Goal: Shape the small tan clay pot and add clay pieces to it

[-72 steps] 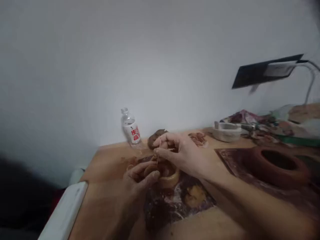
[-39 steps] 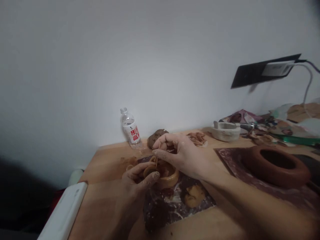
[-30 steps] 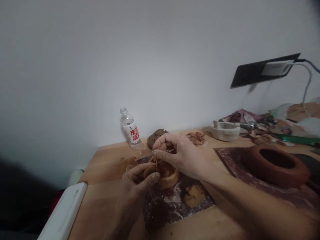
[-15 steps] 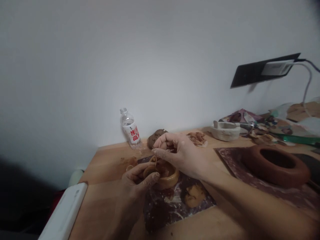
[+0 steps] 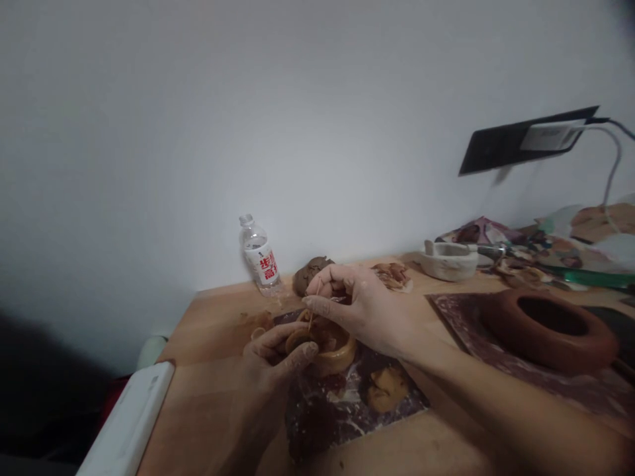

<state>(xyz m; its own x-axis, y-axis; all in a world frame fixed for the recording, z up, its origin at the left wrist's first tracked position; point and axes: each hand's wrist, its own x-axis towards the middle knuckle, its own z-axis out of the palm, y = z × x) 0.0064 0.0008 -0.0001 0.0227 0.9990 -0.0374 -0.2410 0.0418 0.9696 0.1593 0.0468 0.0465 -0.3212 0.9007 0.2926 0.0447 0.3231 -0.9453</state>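
Between the thumb and fingers of my left hand [image 5: 278, 360] is a small round piece of brown clay [image 5: 297, 340]. My right hand [image 5: 354, 304] pinches a thin wooden stick [image 5: 311, 321], its lower end at the top edge of that clay piece. Just behind and below both hands sits a round yellowish-brown clay bowl [image 5: 341, 361], partly hidden by them. It rests on a dark, clay-smeared board [image 5: 342, 423], where a flat yellow-brown clay patch [image 5: 387, 390] lies near the right corner.
A plastic bottle [image 5: 260, 258] and a grey-brown clay lump [image 5: 310, 274] stand by the wall. At right are a pale clay bowl [image 5: 449, 264], a large reddish-brown hollow clay form [image 5: 550, 334] on a board, and assorted clutter. A white power strip-like object [image 5: 129, 416] lies at the left table edge.
Both hands keep nearly the same position and grip. The stick shows only a slight shift at the clay piece, and the whole view has moved very slightly.
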